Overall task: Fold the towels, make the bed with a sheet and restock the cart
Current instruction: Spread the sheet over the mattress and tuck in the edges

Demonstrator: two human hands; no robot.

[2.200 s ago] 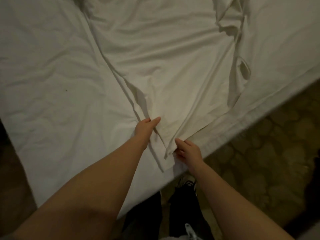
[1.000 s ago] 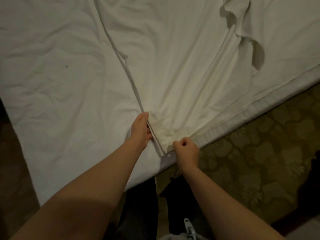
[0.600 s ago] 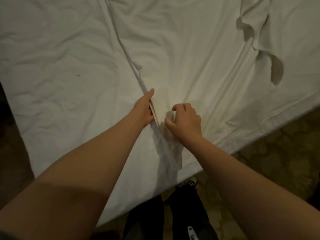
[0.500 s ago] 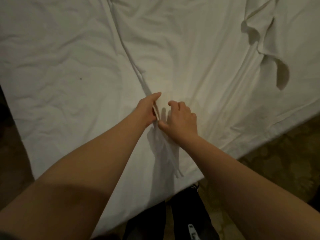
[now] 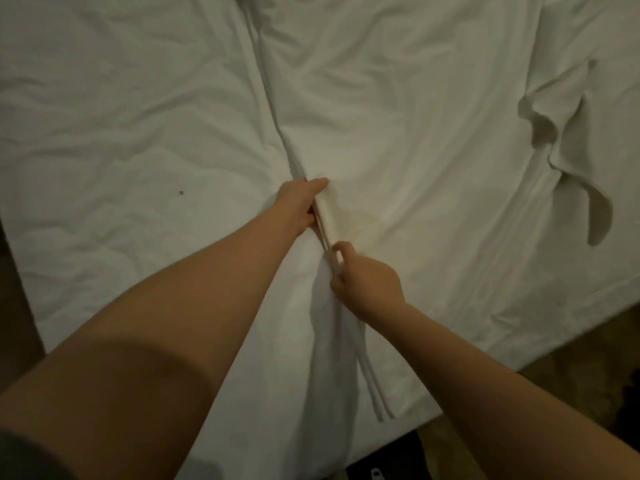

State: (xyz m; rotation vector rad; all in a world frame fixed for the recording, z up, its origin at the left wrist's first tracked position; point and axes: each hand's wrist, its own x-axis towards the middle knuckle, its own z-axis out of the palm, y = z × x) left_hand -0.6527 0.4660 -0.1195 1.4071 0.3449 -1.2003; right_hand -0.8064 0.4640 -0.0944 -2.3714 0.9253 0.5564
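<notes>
**Holding.** The left hand is closed on the gathered edge of the sheet, with the thumb lying along the top of the fold. The right hand sits just nearer the body and pinches the hem between thumb and forefinger. Both hands grip the same edge a little apart. I judge this is done to keep a short run of hem taut so it can be drawn straight toward the near corner of the bed.

**Position.** The sheet covers the right half of the bed. Its free edge runs as a long ridge from the far edge down to the hands. From the right hand a narrow doubled strip trails to the near corner. The left half shows the under-layer, which carries a small dark speck. Near the right edge a loose flap stands curled up, not yet flattened.

**Material.** The sheet is thin white woven cloth, limp, and holds many fine creases. Tension lines fan out from the grip across the sheet. The hem is a stiffer, stitched band. The under-layer looks thicker, with a softly puckered surface. Patterned carpet shows beyond the right edge.

**Stage.** Bed-making appears to be at the spreading step. No towels or cart are in view.
</notes>
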